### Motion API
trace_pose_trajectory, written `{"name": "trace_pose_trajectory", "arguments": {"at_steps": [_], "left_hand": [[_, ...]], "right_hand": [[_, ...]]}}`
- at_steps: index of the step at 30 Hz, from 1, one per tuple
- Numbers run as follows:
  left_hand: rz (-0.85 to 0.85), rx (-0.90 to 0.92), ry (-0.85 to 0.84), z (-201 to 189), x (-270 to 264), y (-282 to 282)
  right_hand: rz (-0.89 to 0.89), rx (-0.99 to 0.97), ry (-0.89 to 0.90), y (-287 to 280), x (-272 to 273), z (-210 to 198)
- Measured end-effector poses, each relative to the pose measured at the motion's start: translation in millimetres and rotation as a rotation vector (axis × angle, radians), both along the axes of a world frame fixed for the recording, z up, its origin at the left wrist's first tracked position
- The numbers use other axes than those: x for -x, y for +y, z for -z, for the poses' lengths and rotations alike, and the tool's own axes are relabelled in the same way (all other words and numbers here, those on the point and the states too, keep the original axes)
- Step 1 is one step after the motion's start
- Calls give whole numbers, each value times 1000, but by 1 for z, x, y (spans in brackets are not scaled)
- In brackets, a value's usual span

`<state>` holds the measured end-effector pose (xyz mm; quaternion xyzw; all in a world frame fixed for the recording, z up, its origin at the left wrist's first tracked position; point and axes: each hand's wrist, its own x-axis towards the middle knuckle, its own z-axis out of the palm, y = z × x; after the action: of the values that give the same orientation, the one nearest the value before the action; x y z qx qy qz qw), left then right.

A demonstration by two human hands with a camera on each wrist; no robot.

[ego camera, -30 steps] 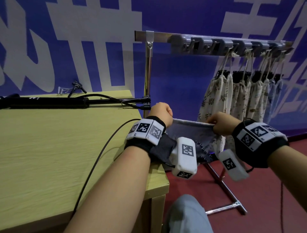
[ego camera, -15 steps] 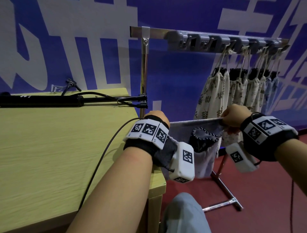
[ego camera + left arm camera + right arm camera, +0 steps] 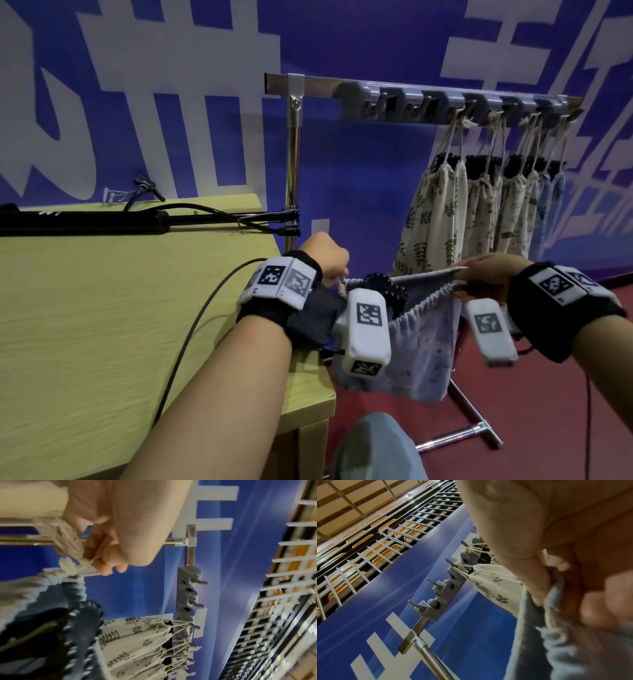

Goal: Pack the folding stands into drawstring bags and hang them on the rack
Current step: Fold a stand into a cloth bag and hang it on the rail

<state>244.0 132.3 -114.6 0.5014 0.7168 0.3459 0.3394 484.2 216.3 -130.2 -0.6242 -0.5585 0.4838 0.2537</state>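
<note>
A pale blue drawstring bag (image 3: 423, 346) hangs between my two hands, off the table's right edge and below the rack. The dark top of a folding stand (image 3: 385, 287), edged with light stitching, pokes out of its mouth. My left hand (image 3: 334, 274) pinches the cream drawstring (image 3: 75, 561) at the bag's left end. My right hand (image 3: 462, 279) grips the cord and the gathered hem (image 3: 553, 599) at the right end. The near hem is puckered along the cord. The stand (image 3: 82, 628) shows blurred in the left wrist view.
The metal rack (image 3: 445, 104) carries a grey row of hooks; the left hooks (image 3: 197, 604) are free, and several leaf-print bags (image 3: 445, 216) hang on the right ones. A wooden table (image 3: 102, 325) with a black tripod (image 3: 102, 221) and a cable lies left. Red floor lies below.
My hands have drawn further apart along the cord, the right one moving right. The bag's mouth has begun to gather and the stand's top has come into view inside it.
</note>
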Motion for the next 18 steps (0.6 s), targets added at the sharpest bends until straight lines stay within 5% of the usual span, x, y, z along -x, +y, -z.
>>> {"name": "trace_pose_trajectory", "arguments": {"at_steps": [5, 8, 14, 18], "left_hand": [[-118, -177, -519, -9, -4, -8], [-156, -285, -668, -15, -6, -14], [-57, -364, -723, -17, -10, -16], [2, -402, -727, -17, -13, -17]], "right_hand": [[14, -13, -308, 2, -4, -2], [-28, -47, -451, -1, 1, -1], [-145, -205, -1050, -16, 24, 2], [-97, -164, -1077, -19, 25, 3]]}}
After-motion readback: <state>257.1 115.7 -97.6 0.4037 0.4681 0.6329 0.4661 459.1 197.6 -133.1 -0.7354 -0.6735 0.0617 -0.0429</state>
